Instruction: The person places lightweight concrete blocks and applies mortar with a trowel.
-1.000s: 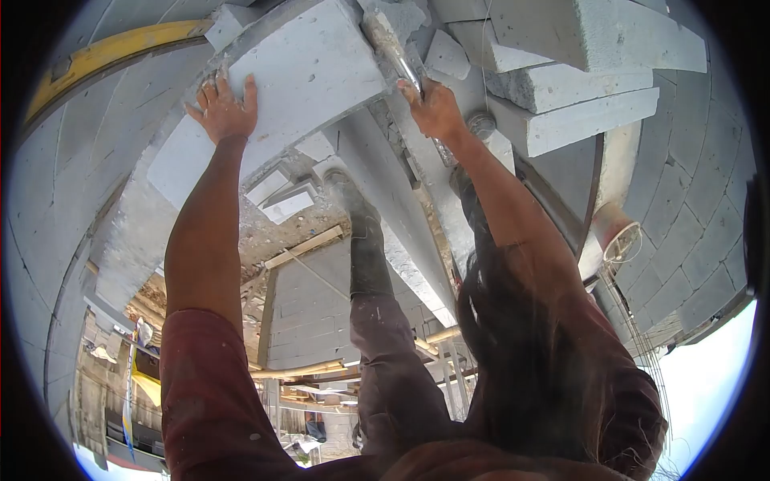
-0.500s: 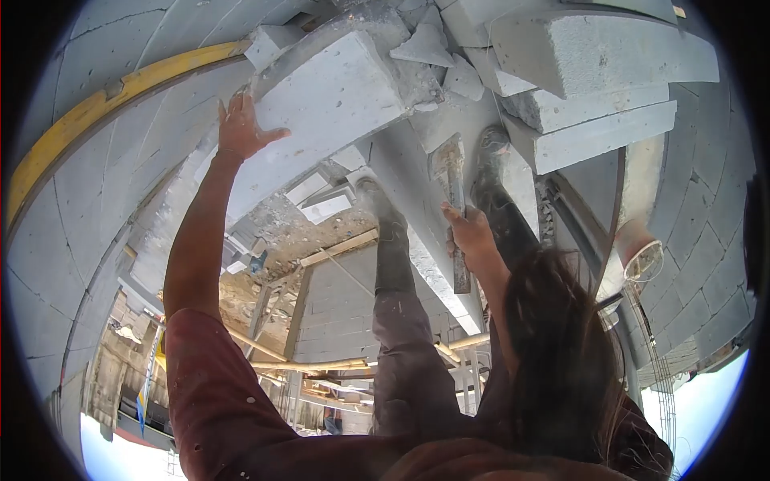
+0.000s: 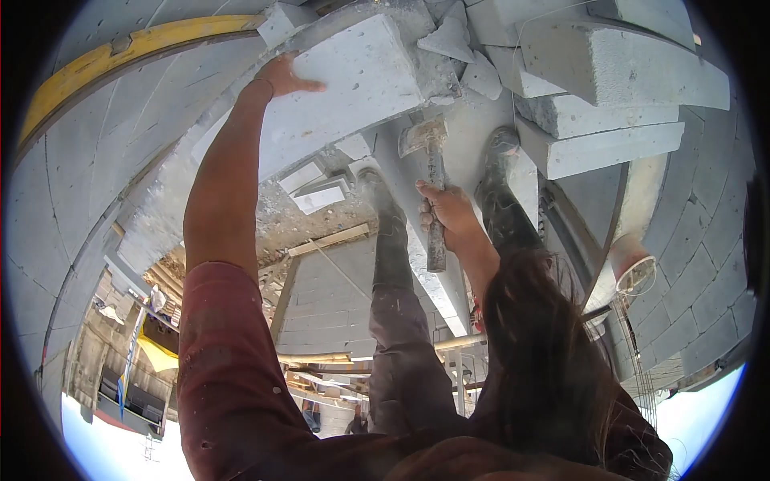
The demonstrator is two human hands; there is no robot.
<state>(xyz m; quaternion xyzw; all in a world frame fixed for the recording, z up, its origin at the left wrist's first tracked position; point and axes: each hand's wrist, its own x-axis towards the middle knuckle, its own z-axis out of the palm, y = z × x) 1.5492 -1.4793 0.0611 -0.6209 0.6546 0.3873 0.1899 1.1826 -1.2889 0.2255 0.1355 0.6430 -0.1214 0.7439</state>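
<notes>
While a yellow bar [image 3: 152,37] curves along the far left, the left hand [image 3: 285,78] rests at the far edge of the large pale block [image 3: 345,88], open, thumb spread wide over the top face (its fingertips are hard to make out). Just off that block's near right corner, the right hand [image 3: 451,215] is closed round the handle of a dusty hammer [image 3: 435,164], its head pointing away from the body. Farther right come stacked cut blocks [image 3: 613,147], then a bucket [image 3: 627,256].

The left arm reaches out nearly straight, its hand [image 3: 290,78] on the pale block's [image 3: 353,88] far edge, thumb spread. The right hand [image 3: 449,213], fingers curled closed, is nearer the body than the block.
</notes>
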